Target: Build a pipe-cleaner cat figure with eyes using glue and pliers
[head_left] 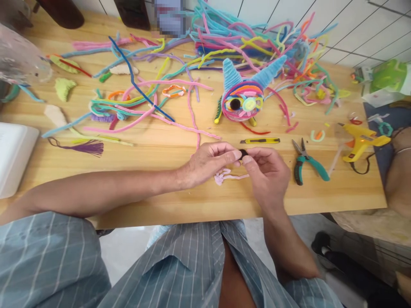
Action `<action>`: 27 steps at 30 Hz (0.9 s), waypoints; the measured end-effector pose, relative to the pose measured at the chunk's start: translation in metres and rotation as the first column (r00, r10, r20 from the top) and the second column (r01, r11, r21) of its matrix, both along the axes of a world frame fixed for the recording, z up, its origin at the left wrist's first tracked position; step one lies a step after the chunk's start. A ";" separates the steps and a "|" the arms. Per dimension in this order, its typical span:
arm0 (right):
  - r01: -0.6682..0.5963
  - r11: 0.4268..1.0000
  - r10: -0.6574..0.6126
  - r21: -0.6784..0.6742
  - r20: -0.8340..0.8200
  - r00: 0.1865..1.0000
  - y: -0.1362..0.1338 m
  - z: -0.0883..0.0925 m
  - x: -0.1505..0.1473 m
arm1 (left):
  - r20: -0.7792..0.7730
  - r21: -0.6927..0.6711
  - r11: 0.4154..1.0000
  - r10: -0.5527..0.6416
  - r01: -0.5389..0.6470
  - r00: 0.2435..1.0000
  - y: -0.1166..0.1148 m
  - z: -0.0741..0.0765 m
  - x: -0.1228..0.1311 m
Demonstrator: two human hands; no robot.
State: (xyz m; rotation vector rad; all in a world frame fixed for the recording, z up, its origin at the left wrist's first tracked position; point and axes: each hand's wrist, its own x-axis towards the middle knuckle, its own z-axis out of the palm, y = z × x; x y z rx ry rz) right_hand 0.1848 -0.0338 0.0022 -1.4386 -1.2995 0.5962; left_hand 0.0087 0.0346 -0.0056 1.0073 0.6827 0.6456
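Observation:
Between the fingertips of both hands is a small black piece [243,154], round as far as it shows. My left hand [212,161] pinches its left side, and my right hand [268,171] grips it from the right with thumb and fingers. Under the hands, a pale pink pipe cleaner [221,176] lies curled on the table. Just beyond them rests a yellow utility knife [260,140]. Farther back sits a pipe-cleaner figure [243,102] with blue horns, one black eye and one pale yellow eye.
Teal-handled pliers [306,164] lie right of my right hand, with a yellow glue gun [362,139] beyond. Loose pipe cleaners [150,98] spread over the wooden table [154,205], heaped by the wall. A purple tassel [86,147] lies left. Another person's arm [400,171] is at the right edge.

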 end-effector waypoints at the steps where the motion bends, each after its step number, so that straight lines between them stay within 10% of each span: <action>1: 0.010 1.000 -0.011 -0.004 -0.004 1.000 0.000 -0.001 -0.001 | 0.004 0.005 1.000 -0.010 0.010 1.000 0.000 0.002 0.000; 27: -0.045 0.994 0.030 -0.100 -0.145 0.989 -0.004 0.001 0.000 | -0.022 0.196 0.973 -0.120 0.122 0.993 -0.002 0.001 -0.001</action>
